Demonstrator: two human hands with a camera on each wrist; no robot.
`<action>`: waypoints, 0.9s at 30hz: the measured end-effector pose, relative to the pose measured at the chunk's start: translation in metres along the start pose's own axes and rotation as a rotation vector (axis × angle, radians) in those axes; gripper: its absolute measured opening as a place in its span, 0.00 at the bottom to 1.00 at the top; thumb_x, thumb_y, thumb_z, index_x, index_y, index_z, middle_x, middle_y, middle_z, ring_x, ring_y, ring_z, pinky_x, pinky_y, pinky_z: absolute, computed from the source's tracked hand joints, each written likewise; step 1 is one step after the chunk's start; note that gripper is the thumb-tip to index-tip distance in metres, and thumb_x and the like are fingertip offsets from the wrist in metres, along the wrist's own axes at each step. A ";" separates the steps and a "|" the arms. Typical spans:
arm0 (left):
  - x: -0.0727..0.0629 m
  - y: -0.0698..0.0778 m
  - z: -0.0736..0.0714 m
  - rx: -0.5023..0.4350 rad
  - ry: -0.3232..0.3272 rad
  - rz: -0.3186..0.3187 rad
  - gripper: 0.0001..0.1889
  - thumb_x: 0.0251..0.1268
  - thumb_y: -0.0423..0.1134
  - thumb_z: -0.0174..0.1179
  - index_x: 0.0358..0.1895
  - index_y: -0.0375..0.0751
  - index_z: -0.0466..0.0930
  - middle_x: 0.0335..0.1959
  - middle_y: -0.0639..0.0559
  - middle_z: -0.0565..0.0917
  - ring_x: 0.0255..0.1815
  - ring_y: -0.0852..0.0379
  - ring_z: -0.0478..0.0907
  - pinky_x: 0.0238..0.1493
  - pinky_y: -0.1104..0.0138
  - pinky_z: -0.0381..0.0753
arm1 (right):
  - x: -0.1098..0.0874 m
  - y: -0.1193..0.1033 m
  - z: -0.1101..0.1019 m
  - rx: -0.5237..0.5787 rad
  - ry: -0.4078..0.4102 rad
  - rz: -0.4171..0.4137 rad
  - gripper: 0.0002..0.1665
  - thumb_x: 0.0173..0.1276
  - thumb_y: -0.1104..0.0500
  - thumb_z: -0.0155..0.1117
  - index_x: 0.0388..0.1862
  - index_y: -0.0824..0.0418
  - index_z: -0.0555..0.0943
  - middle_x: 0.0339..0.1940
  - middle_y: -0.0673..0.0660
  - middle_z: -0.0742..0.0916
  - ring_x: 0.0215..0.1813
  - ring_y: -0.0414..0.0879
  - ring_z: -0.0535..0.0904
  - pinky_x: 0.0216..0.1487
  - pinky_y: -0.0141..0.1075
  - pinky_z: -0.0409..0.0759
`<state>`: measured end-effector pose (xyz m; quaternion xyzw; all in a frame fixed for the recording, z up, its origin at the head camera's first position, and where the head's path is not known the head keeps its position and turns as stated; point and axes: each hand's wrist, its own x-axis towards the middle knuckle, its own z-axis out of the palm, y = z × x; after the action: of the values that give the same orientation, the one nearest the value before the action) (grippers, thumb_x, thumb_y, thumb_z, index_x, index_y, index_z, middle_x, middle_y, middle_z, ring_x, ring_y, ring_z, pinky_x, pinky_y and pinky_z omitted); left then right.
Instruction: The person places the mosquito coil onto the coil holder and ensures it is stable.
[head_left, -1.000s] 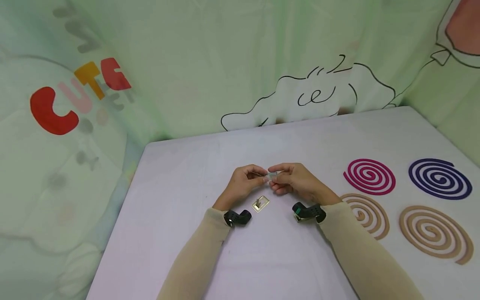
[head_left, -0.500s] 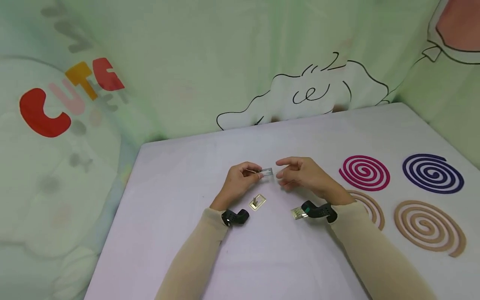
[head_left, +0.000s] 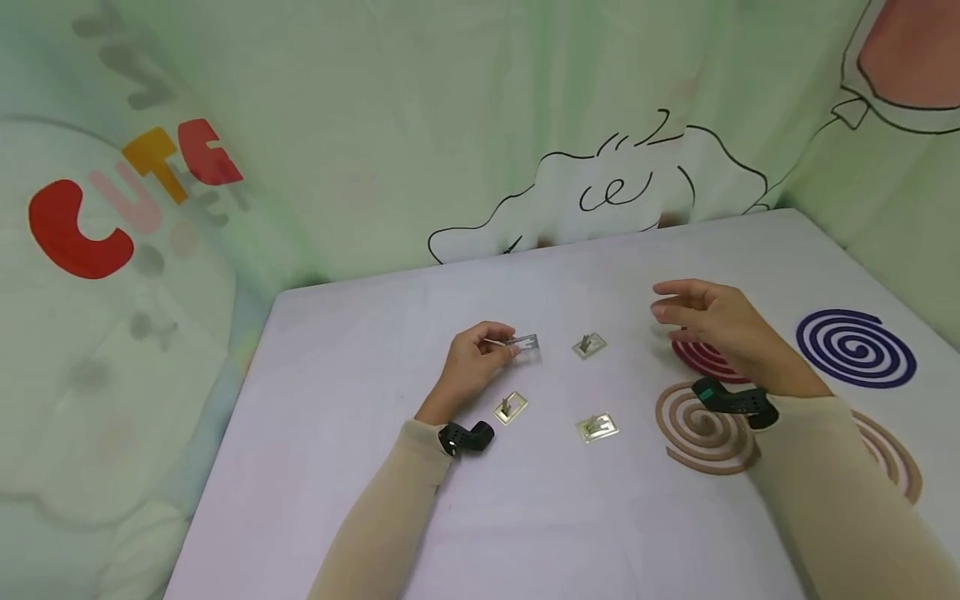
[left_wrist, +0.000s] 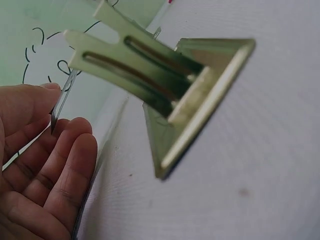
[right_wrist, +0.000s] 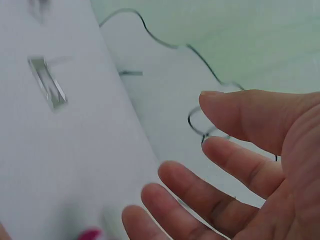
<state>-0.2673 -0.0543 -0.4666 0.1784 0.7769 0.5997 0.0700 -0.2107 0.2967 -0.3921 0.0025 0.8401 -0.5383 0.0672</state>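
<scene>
Surface [head_left: 495, 525]: pale, rectangular, viewed from its near side. Two beige sleeves [head_left: 378, 508] reach in over the near edge; a black camera [head_left: 467, 437] is strapped at each wrist. Right of centre, the near-right metal stand [head_left: 597, 427] rests on its rectangular base. Left of it, well apart and near the left camera, is the near-left metal stand [head_left: 511, 408]; the left wrist view shows its slotted, fork-tipped tongue rising at a slant from the base. Two tan coils [head_left: 703, 422] lie at right, the farther-right one partly covered by the sleeve.

Beyond, the left hand [head_left: 472, 360] holds a thin metal plate [head_left: 527, 342] above the surface, to the left of the far metal stand [head_left: 589, 345]. Left grip: closed to a pinch, thumb and fingertips on one end of the plate, the other end projecting right. Right hand [head_left: 720, 329]: raised at right, in front of a magenta coil [head_left: 701, 358], which it partly hides. Right grip: moderately parted, thumb clear of the gently bent fingers, nothing held. Purple coil [head_left: 856, 349] lies farther right. Behind the far edge hangs a pale green backdrop [head_left: 360, 167] with line drawings [head_left: 615, 193] and coloured letters [head_left: 78, 233] at left.
</scene>
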 end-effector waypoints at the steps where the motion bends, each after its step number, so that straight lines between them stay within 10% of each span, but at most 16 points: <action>1: 0.000 0.000 0.000 -0.002 0.002 -0.003 0.15 0.68 0.32 0.68 0.55 0.33 0.84 0.52 0.45 0.86 0.36 0.62 0.78 0.34 0.73 0.76 | -0.001 0.005 -0.006 -0.007 0.014 0.009 0.38 0.79 0.48 0.63 0.77 0.67 0.66 0.54 0.41 0.83 0.49 0.29 0.83 0.50 0.31 0.85; 4: 0.000 -0.001 -0.001 -0.007 0.001 0.003 0.15 0.68 0.32 0.68 0.55 0.33 0.84 0.52 0.44 0.86 0.35 0.61 0.78 0.34 0.73 0.75 | -0.004 0.016 -0.021 -0.038 0.054 0.037 0.40 0.80 0.47 0.61 0.79 0.68 0.63 0.54 0.42 0.81 0.47 0.27 0.82 0.48 0.29 0.85; 10: 0.001 -0.006 -0.001 0.000 0.002 0.000 0.14 0.68 0.32 0.69 0.54 0.34 0.85 0.51 0.44 0.87 0.35 0.62 0.78 0.34 0.73 0.76 | -0.007 0.032 -0.042 -0.117 0.109 0.120 0.44 0.80 0.45 0.59 0.81 0.71 0.59 0.71 0.76 0.71 0.41 0.25 0.78 0.42 0.25 0.83; 13: 0.001 -0.007 -0.001 0.011 0.001 -0.001 0.14 0.68 0.33 0.69 0.54 0.35 0.85 0.49 0.45 0.87 0.35 0.62 0.79 0.34 0.73 0.76 | -0.007 0.038 -0.049 -0.183 0.109 0.171 0.45 0.80 0.42 0.58 0.80 0.71 0.59 0.72 0.81 0.69 0.50 0.40 0.81 0.44 0.31 0.82; 18: 0.001 -0.005 -0.001 0.004 -0.012 0.007 0.14 0.69 0.32 0.67 0.55 0.34 0.84 0.50 0.45 0.85 0.36 0.60 0.80 0.35 0.72 0.78 | -0.007 0.045 -0.056 -0.230 0.106 0.228 0.48 0.78 0.42 0.60 0.81 0.73 0.56 0.72 0.83 0.66 0.69 0.76 0.65 0.63 0.70 0.72; 27: 0.001 -0.004 -0.001 0.009 -0.020 0.004 0.14 0.69 0.32 0.67 0.56 0.34 0.84 0.51 0.45 0.85 0.37 0.59 0.80 0.36 0.71 0.79 | -0.005 0.047 -0.061 -0.475 0.137 0.264 0.47 0.72 0.43 0.68 0.72 0.75 0.65 0.64 0.85 0.71 0.63 0.80 0.68 0.59 0.73 0.70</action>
<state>-0.2688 -0.0555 -0.4699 0.1864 0.7784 0.5946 0.0757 -0.2090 0.3717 -0.4089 0.1327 0.9376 -0.3115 0.0785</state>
